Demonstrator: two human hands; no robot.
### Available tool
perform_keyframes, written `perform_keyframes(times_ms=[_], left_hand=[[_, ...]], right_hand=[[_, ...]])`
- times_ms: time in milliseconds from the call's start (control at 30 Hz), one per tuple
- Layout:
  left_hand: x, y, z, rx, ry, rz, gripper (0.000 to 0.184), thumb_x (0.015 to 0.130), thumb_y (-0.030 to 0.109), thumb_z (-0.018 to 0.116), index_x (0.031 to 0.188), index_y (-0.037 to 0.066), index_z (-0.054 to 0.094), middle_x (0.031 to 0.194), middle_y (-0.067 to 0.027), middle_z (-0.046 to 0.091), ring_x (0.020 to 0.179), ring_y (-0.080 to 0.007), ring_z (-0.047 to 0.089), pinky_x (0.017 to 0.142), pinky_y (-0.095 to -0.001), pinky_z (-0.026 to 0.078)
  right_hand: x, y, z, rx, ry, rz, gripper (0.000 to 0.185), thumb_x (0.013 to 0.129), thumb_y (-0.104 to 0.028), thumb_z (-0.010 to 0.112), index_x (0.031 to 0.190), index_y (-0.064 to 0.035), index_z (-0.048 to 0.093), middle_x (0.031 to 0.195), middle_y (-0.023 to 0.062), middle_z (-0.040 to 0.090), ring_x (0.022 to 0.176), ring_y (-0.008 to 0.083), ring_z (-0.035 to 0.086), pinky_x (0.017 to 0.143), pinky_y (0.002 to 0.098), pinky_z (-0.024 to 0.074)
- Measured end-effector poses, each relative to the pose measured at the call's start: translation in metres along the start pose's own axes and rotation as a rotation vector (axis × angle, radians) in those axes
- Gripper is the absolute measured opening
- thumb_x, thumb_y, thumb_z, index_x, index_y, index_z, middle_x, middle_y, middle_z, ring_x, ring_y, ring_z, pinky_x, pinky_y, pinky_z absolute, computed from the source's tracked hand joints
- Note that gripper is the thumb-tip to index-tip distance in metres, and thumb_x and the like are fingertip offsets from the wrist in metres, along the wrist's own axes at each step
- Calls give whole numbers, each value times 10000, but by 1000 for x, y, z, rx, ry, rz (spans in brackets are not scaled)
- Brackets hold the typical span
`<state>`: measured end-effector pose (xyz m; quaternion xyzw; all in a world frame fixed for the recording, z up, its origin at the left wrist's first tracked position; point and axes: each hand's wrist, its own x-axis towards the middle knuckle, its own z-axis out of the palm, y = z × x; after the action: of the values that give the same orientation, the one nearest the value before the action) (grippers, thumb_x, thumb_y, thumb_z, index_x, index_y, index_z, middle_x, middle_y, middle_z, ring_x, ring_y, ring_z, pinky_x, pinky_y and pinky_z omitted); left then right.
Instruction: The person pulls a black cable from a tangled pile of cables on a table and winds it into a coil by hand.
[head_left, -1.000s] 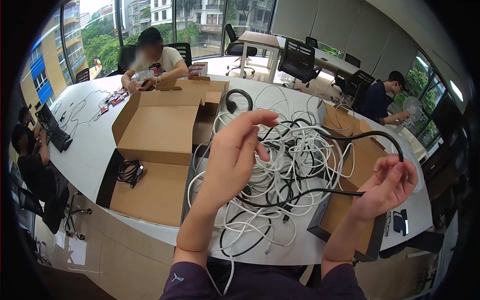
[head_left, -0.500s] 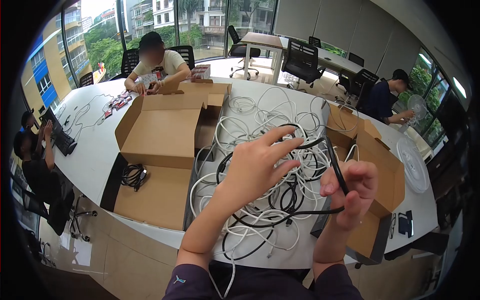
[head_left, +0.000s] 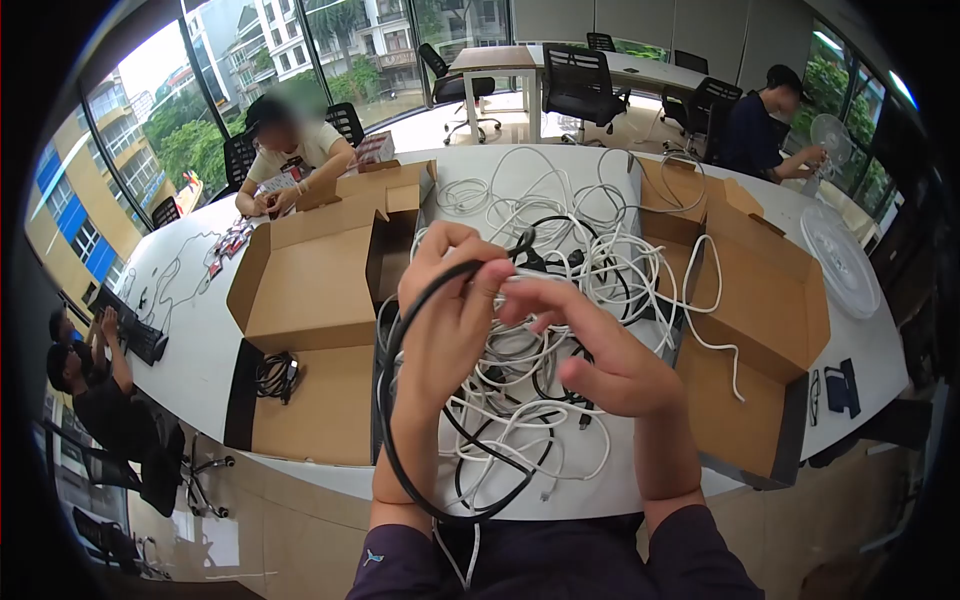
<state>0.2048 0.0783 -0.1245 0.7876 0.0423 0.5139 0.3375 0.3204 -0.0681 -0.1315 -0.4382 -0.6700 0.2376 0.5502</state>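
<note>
My left hand (head_left: 445, 320) is closed on a black cable (head_left: 385, 400), pinched between thumb and fingers above the pile. From there the cable hangs in a wide loop down along my left forearm. My right hand (head_left: 610, 355) is just beside it, its fingers curved and apart from the thumb; the fingertips come close to my left thumb, and whether they touch the cable is unclear. Under both hands lies a tangled heap of white cables (head_left: 530, 350) with some black ones among them, partly hidden by my hands.
An open cardboard box (head_left: 310, 420) on the left holds a coiled black cable (head_left: 277, 378). At the right is another open box (head_left: 740, 410), a white cable end hanging over it. Beyond it are a clear plastic reel (head_left: 840, 262) and a phone (head_left: 842, 388). Other people sit around the table.
My left hand has moved left and toward me, carrying the black cable. The cable that looped round my right hand has left it; that hand has moved left. The view has shifted slightly.
</note>
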Motion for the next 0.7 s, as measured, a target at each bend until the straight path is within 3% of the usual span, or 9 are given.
perform_keyframes(times_ms=[67,167,200,300,333,433,467,600,700], left_hand=[[1,-1,-6,-92,16,-17,295,974,214,544,786,-10,574,761,-49,517,655,-123,464,582,-254,367],[-5,1,-17,-248,33,-198,341,1014,253,476,786,11,555,713,11,459,618,-59,377,540,-229,294],[-5,4,-19,-291,27,-216,374,1034,288,426,789,35,553,686,57,404,600,-20,305,523,-211,221],[-6,12,-23,-308,4,-254,371,1034,294,426,795,45,563,670,78,378,587,-5,288,520,-202,196],[-7,16,-25,-265,-32,-308,361,1026,276,446,814,19,587,681,54,405,602,-27,316,537,-209,232],[-6,20,-25,-176,-92,-234,347,1015,254,468,842,-7,618,699,21,436,630,-57,355,565,-222,276],[-5,24,-28,-131,-124,-257,326,1000,233,489,858,-19,639,725,-15,476,654,-89,392,595,-235,310],[-3,30,-29,-87,-246,-183,252,964,204,555,969,-10,688,786,-68,578,702,-134,497,642,-249,395],[-3,28,-22,-149,-283,-145,250,952,202,569,957,-20,683,822,-94,613,734,-159,563,657,-254,424]], right_hand=[[4,-1,1,-415,163,60,599,862,-292,671,1336,-11,437,1311,128,500,1192,215,502,923,347,422],[7,12,0,-417,386,109,506,879,-210,647,1321,-63,450,1256,88,531,1124,189,539,887,337,439],[8,15,-2,-339,415,89,474,896,-189,631,1304,-35,447,1214,95,542,1052,165,565,844,292,451],[8,25,-7,91,520,83,449,908,-198,633,1273,-2,461,1181,112,549,967,139,589,802,275,468],[9,25,-6,218,543,34,440,929,-204,609,1282,8,453,1129,83,576,892,86,593,739,217,463],[7,21,-16,455,387,161,423,938,-145,570,1307,16,437,1083,79,602,827,80,590,727,199,465],[8,22,-13,434,383,130,360,933,-140,581,1252,14,517,982,53,631,791,59,578,682,182,457],[11,29,4,198,334,144,200,897,-139,644,1040,-1,663,820,-1,654,713,9,534,604,180,426],[17,24,16,-282,346,71,173,817,-88,687,979,-28,688,745,48,633,615,117,544,577,257,441]])
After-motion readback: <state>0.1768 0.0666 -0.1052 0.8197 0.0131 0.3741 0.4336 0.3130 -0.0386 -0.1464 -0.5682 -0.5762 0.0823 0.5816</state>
